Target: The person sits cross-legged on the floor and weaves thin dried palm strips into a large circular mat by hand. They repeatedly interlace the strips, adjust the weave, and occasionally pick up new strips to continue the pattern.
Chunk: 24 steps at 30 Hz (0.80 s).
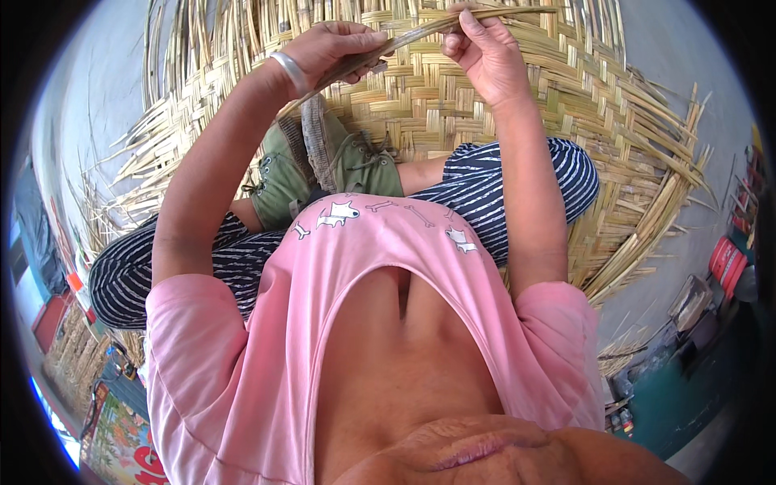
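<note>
Reed [415, 34], long and thin, runs on a slant between both hands, over the woven mat [420, 105]. The left hand [330, 48] is nearly closed, with its thumb and bent fingers around the reed. The right hand [491, 61] pinches it farther up, thumb against first finger, with the other fingers curled. The reed is greenish brown, and its tip sticks out past the right hand. The mat is yellow and tan, with loose ends poking out at its sides.
</note>
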Each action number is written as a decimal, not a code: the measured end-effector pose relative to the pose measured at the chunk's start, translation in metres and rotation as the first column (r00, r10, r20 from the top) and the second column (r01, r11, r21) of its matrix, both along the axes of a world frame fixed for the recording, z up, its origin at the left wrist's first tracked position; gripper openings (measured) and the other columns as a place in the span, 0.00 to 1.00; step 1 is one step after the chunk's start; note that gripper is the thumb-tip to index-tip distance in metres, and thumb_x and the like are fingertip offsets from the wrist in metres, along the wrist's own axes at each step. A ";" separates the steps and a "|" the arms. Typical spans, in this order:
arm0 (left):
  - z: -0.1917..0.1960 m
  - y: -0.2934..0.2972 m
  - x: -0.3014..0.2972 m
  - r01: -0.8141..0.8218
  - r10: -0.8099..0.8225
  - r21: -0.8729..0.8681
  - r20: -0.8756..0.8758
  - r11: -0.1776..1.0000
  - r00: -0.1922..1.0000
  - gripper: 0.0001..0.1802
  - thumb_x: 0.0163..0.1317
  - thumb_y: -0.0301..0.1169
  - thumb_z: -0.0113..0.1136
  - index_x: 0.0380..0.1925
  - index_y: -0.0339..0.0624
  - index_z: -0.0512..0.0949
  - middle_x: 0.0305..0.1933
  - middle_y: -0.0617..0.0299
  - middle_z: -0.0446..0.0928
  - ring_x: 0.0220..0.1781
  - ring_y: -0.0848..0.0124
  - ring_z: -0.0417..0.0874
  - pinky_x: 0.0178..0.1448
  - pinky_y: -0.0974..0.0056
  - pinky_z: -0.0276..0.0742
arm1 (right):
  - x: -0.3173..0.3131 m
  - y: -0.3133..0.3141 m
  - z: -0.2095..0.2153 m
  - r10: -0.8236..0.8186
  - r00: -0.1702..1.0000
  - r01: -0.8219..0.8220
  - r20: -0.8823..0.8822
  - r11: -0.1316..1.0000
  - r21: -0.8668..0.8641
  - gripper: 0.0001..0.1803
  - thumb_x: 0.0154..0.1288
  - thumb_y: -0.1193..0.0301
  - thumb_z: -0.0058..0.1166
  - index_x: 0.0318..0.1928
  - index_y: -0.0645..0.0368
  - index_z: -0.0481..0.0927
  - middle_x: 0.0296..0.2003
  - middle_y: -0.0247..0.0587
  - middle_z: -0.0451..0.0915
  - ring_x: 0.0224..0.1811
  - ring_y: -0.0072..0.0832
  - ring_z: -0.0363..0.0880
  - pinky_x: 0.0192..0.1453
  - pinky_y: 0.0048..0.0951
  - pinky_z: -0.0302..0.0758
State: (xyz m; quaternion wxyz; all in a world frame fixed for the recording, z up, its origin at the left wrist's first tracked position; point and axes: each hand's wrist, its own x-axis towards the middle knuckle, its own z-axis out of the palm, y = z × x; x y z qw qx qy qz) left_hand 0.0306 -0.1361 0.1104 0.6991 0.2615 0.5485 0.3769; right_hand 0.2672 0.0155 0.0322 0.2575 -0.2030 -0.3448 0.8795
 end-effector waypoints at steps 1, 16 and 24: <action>0.000 0.000 -0.003 0.010 -0.008 -0.014 0.098 1.000 0.995 0.15 0.73 0.42 0.65 0.45 0.42 0.84 0.34 0.66 0.84 0.34 0.79 0.84 0.39 0.70 0.79 | 0.003 0.001 0.003 0.024 0.999 -0.024 0.022 1.000 0.010 0.11 0.76 0.65 0.57 0.52 0.57 0.81 0.45 0.41 0.86 0.44 0.28 0.86 0.46 0.33 0.85; -0.005 0.010 0.000 0.112 -0.120 0.107 0.071 0.988 0.990 0.14 0.69 0.44 0.69 0.43 0.47 0.81 0.37 0.70 0.82 0.38 0.78 0.82 0.45 0.69 0.81 | 0.008 -0.010 0.042 0.065 0.998 -0.064 -0.016 0.997 0.051 0.11 0.76 0.71 0.58 0.55 0.56 0.83 0.39 0.35 0.87 0.36 0.20 0.85 0.37 0.20 0.80; 0.012 0.012 0.006 0.287 -0.361 0.261 0.304 0.922 0.882 0.13 0.72 0.41 0.65 0.45 0.43 0.81 0.39 0.68 0.83 0.39 0.79 0.83 0.43 0.69 0.82 | 0.022 -0.011 0.032 0.177 0.954 -0.160 -0.244 0.983 0.086 0.13 0.74 0.73 0.61 0.56 0.58 0.83 0.44 0.41 0.88 0.40 0.24 0.87 0.45 0.24 0.85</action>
